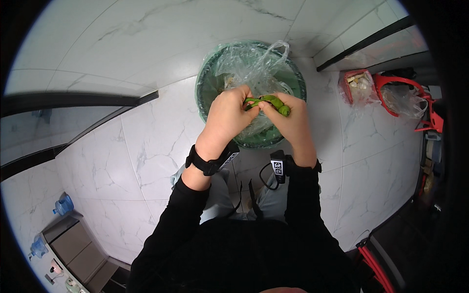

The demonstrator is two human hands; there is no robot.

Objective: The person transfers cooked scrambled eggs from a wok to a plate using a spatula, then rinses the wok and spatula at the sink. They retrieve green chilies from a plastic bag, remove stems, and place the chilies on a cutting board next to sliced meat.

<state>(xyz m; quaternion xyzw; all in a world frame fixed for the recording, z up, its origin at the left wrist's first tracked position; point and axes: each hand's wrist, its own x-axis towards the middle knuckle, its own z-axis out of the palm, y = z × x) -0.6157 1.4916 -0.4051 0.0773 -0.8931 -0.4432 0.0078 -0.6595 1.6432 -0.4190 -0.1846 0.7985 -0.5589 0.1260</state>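
Note:
A green pepper [273, 102], wrinkled and seemingly split along its side, is held between both hands over a bin. My left hand [231, 108] pinches the stem end with thumb and fingers. Around the body of the pepper my right hand [291, 113] is closed, its thumb pressing on the near side. Below them stands a round green bin [199, 86] with a clear plastic liner over its rim. A crumpled clear plastic bag [242, 60] with a looped handle lies in it, along with scraps that are hard to make out.
A red container [348, 88] of what looks like garlic stands on the marble-look floor [165, 146] at the right. Beside it is a red plastic stool or rack [397, 80] with a clear bag. Blue water jugs [64, 205] are at the far left. A tiled wall [154, 40] rises behind the bin.

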